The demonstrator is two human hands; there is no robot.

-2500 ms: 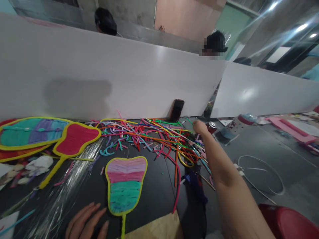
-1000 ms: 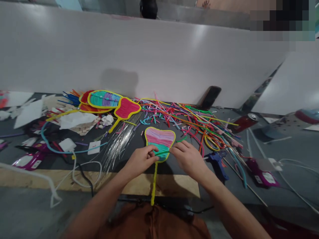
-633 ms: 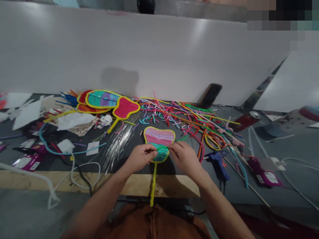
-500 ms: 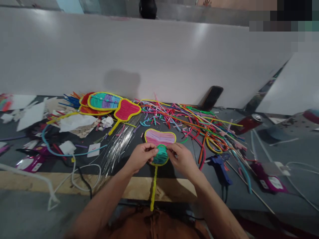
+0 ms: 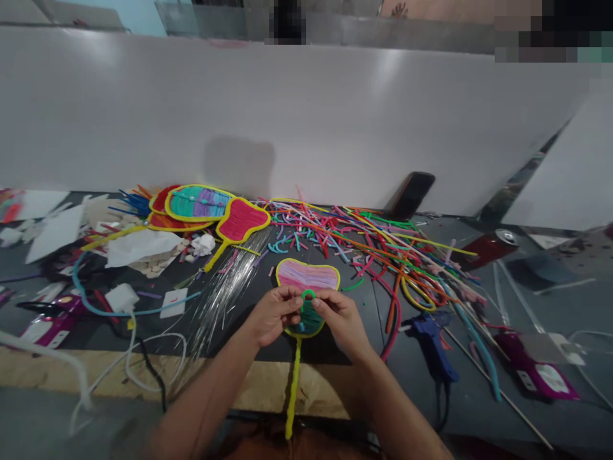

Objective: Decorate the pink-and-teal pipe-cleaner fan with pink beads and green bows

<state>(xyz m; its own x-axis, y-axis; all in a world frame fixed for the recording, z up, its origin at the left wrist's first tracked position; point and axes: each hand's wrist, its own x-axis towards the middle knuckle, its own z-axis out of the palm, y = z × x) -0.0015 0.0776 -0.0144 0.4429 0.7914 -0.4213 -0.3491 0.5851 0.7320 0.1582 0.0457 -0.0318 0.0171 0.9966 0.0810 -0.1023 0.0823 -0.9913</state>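
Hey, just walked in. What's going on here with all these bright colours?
A person's left hand and right hand are pinching a green strip bent into a small loop, over a yellow-edged fan shape on the dark table. Loose coloured strips lie beyond it, and a blue glue gun lies to the right.

From here I see a green loop [image 5: 309, 294], and a yellow-edged fan [image 5: 308, 275] banded lilac, pink and teal.
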